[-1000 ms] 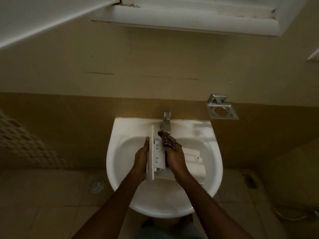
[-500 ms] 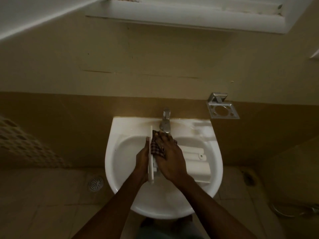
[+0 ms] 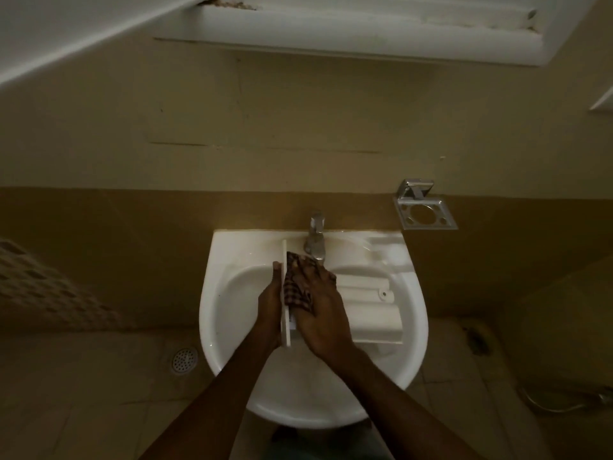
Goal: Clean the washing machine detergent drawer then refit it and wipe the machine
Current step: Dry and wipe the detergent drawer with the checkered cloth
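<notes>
Gripping the detergent drawer (image 3: 286, 293) by its flat white front panel, the left hand (image 3: 270, 308) is closed on the panel's left face, with the fingertips wrapped over its upper edge. The drawer is held over the bowl of the white sink (image 3: 232, 327), with the front panel standing on edge and running toward the wall. The drawer body extends to the right of the panel and is largely hidden behind the right hand.

Right hand (image 3: 320, 313): palm down, fingers spread, pressing a dark checked cloth (image 3: 296, 290) against the right side of the panel. The cloth is bunched between this hand and the drawer. Whether the fingers are curled around the cloth or only pressing it flat cannot be determined.

Tap (image 3: 315, 239): chrome, mounted at the rear centre of the sink, its spout directly above the upper end of the cloth. No running water can be made out.

White plastic insert (image 3: 371, 310): lying in the right half of the bowl, just beside the right hand, made of long ribbed sections.

Surroundings: a chrome wall holder (image 3: 426, 212) is fixed to the wall, right of the tap. A round floor drain (image 3: 184, 359) sits in the tiled floor, left of the sink. Lighting is dim.
</notes>
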